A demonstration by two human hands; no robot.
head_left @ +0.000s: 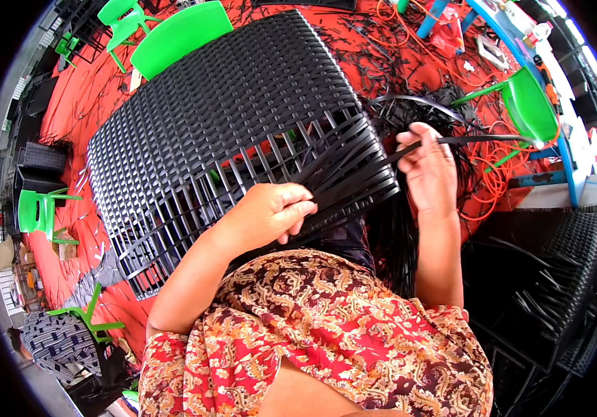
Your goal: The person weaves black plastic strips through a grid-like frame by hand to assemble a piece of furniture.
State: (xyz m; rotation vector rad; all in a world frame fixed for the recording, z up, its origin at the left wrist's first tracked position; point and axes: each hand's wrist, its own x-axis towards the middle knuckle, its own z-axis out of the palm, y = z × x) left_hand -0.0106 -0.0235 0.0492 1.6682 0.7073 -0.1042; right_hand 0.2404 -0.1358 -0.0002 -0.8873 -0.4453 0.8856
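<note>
Black, flat, plastic-looking strips make up the large woven panel point(222, 90), which in the head view spans left to centre, just beyond the person's lap. Its weave is tight on the far side; bare ribs show on the near side. The left hand point(270, 212) is curled, thumb and forefinger drawn together, and seems to pinch the near ends of a fan of loose black strips point(343, 163). To its right, the right hand point(427, 167) pinches one long black strip point(476, 139) between thumb and bent fingers.

The strips look light, springy and rather slippery, best held flat near the weave; the panel looks stiff and bulky, steadiest by its edge.

Beneath lies red floor covering point(69, 149), scattered at far right with black offcuts point(382, 52). Green plastic chairs point(183, 35) stand far left, and orange tubing point(496, 184) coils at right.
</note>
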